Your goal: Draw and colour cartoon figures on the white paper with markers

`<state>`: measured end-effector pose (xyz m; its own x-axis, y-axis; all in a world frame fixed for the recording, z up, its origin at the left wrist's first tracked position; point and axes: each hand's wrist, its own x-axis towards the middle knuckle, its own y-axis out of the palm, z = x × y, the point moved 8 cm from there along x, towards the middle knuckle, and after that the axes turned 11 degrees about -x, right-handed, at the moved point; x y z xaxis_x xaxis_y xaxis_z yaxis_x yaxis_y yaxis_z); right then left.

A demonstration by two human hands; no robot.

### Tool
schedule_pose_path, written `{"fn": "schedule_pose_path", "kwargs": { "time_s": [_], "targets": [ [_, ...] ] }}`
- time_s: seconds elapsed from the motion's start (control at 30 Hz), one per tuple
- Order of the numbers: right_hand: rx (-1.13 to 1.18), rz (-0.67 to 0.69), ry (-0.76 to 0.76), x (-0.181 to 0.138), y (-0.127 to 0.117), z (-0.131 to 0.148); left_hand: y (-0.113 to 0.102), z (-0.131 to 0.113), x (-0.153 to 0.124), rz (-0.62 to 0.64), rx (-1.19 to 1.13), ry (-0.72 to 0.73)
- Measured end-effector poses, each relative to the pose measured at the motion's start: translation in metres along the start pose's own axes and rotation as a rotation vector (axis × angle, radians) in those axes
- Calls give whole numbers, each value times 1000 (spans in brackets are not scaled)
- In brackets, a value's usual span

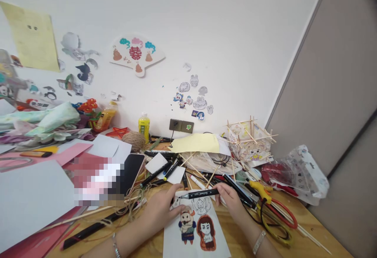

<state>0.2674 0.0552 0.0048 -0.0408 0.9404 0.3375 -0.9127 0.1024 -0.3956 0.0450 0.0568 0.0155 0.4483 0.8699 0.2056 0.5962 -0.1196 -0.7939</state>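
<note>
A white paper sheet with drawn cartoon figures, two of them coloured, lies on the wooden table in front of me. My right hand grips a black marker held level over the sheet's top edge, tip pointing left. My left hand rests with curled fingers on the sheet's left edge, its fingertips close to the marker's tip. Whether those fingers hold the marker's cap is hidden.
Loose markers, wooden sticks, a phone, a twine ball, a yellow bottle, a stick-and-paper lantern, red scissors and a yellow glue gun crowd the table. Pink and grey papers lie at left.
</note>
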Motion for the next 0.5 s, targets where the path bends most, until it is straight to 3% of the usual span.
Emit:
{"fn": "schedule_pose_path", "kwargs": {
  "time_s": [0.2,0.5],
  "targets": [
    [-47,22,-29,-3,5,9,1,-7,-2,12,-25,71],
    [-233,48,-93,-12,24,34,12,-11,-2,25,166,139]
  ]
}}
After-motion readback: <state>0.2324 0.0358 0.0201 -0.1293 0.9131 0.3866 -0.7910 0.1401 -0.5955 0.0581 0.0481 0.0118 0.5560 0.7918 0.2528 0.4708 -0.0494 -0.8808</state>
